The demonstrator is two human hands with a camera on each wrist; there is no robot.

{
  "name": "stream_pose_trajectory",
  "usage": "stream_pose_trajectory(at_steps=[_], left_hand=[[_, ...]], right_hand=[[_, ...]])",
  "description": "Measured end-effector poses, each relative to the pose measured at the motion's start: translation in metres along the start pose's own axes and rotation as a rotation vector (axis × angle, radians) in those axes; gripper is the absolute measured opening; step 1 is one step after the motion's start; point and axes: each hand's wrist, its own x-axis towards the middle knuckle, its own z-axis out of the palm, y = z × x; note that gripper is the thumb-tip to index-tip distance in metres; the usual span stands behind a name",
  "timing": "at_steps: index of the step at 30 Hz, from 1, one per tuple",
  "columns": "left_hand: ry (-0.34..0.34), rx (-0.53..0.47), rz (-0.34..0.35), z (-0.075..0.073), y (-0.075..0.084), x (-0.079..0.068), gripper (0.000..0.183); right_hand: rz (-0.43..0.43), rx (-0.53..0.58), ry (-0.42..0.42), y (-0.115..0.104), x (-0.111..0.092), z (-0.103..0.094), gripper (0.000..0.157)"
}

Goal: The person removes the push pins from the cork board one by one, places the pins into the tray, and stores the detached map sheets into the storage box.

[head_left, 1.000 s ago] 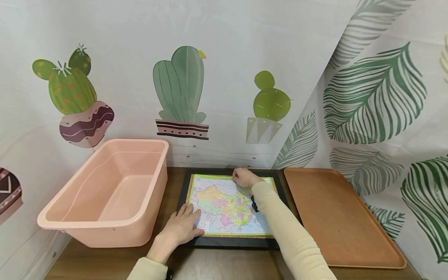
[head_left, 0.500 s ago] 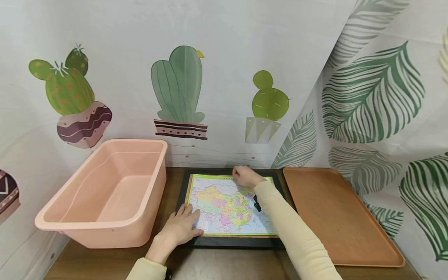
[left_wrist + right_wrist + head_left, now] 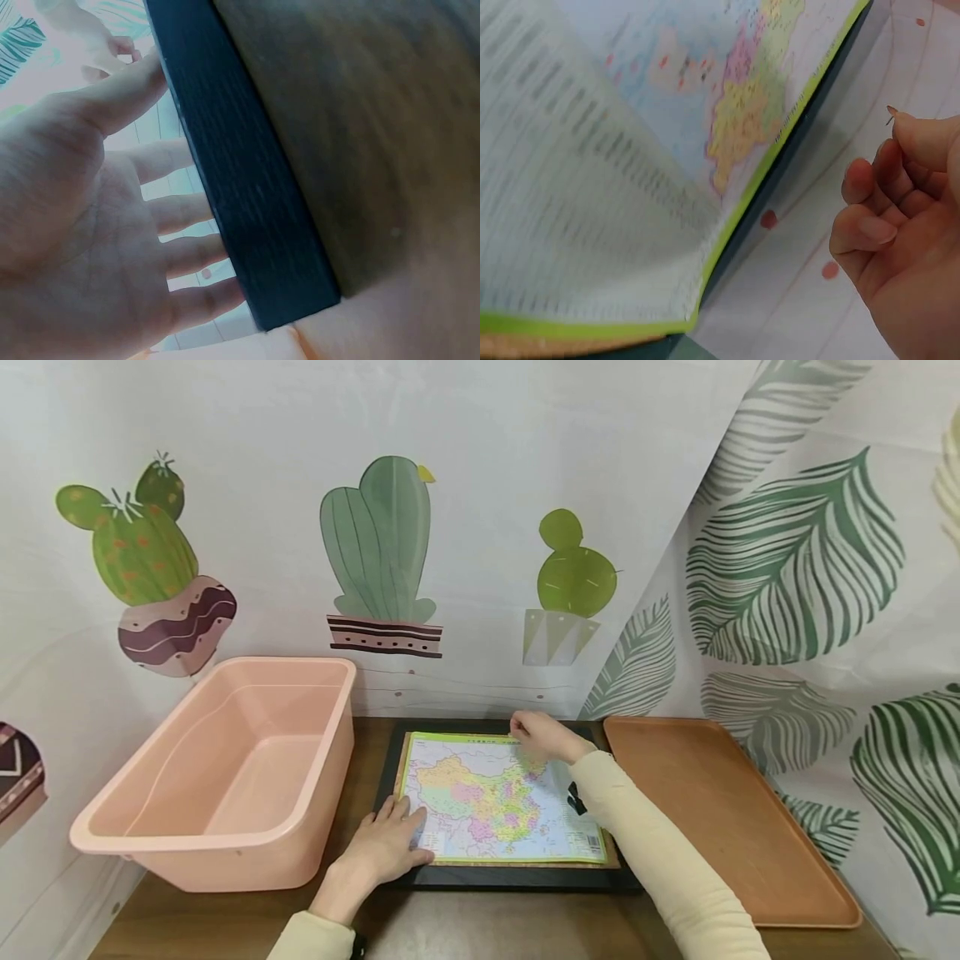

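A map (image 3: 480,802) with a yellow-green border lies on a black-framed cork board (image 3: 517,878). My left hand (image 3: 382,843) rests on the board's left side, its fingers spread over the frame and the map's edge. In the left wrist view the thumb and fingertips meet the black frame (image 3: 247,180). Near the map's top edge, right of its middle, is my right hand (image 3: 546,739) with curled fingers. Seen from the right wrist, thumb and forefinger pinch a tiny pin (image 3: 891,115), brownish with a thin dark point, apart from the map (image 3: 667,90).
A deep pink plastic tub (image 3: 213,842) stands left of the board. To the right lies a flat brown tray (image 3: 720,827). Behind the wooden table (image 3: 480,922) hangs a white cloth (image 3: 480,485) printed with cacti and leaves.
My right hand has moved rightward along the map's top edge, and the forearm has swung right, uncovering the map's lower right corner. The left hand stays on the board's left side.
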Motion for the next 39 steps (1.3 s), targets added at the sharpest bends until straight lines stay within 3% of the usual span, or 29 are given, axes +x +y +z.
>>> stream_pose_trajectory(at_steps=[16,30,39], left_hand=[[0.002,0.013,0.012,-0.001,0.000,0.002,0.067],[0.007,0.008,0.007,0.001,0.000,0.003,0.068],[0.010,-0.010,0.001,0.002,-0.001,0.001,0.068]], right_hand=[[-0.147,-0.137,0.138,0.002,-0.052,-0.024,0.010],[-0.159,-0.156,0.240,0.019,-0.116,-0.034,0.007],[-0.107,-0.169,0.321,0.040,-0.151,-0.040,0.010]])
